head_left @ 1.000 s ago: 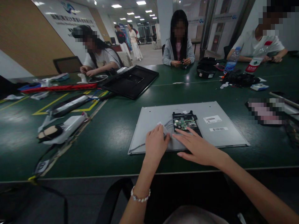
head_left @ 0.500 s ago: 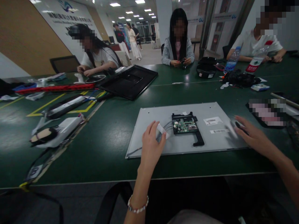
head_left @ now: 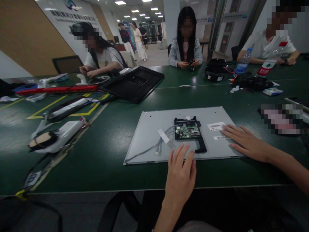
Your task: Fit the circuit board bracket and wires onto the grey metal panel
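Observation:
A flat grey display panel (head_left: 149,129) lies on the table in front of me, back side up. On its middle sits a green circuit board (head_left: 187,131) in a black bracket (head_left: 202,145). Thin grey cables (head_left: 147,150) run left from the board, with a strip of white tape (head_left: 163,136) across them. My left hand (head_left: 181,170) is at the panel's front edge, below the bracket, fingers apart and holding nothing. With fingers spread, my right hand (head_left: 249,143) rests on the panel's right side, beside a white label (head_left: 216,126).
A black monitor housing (head_left: 135,84) lies beyond the panel. White and black devices (head_left: 58,137) and a red strip (head_left: 58,90) are at left. Bottles (head_left: 243,62), a black case (head_left: 214,70) and a phone-like item (head_left: 277,119) are at right. Several people sit across the table.
My left hand has let go of the white tape and moved right to the panel's front edge. My right hand has moved left and flattened onto the panel; the panel has shifted slightly left in view.

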{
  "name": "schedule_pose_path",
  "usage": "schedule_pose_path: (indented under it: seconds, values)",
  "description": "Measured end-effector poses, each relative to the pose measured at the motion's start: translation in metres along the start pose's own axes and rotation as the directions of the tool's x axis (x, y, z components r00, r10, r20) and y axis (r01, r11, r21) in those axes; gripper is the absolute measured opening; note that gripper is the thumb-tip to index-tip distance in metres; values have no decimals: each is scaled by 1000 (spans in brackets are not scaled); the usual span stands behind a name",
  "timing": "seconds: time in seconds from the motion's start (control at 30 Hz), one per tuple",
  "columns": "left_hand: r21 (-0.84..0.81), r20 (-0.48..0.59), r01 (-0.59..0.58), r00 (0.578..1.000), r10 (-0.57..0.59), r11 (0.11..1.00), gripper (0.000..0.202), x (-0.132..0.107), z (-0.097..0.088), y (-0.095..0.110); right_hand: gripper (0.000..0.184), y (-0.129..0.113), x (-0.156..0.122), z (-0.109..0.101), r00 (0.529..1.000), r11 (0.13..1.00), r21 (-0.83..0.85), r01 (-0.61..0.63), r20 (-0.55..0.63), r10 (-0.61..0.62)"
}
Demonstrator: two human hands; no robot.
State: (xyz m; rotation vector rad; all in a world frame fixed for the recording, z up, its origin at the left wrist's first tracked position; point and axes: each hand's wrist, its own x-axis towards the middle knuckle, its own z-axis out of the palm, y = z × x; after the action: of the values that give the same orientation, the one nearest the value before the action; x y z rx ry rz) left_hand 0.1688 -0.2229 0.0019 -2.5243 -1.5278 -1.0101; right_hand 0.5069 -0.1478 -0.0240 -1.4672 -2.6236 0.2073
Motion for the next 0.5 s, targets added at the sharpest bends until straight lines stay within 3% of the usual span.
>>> schedule_pose_path:
  seconds: [0.27, 0.5]
  values:
    - [21, -1, -2, 1000, 2, 1000, 23, 3, -3, 2, 57, -49, 57, -1, 974, 974, -29, 226, 30, -225]
    - [30, 20, -4, 1000, 3, 1000, 20, 2, -2, 3, 58, -96, 104, 7, 945, 945, -1, 326, -31, -326]
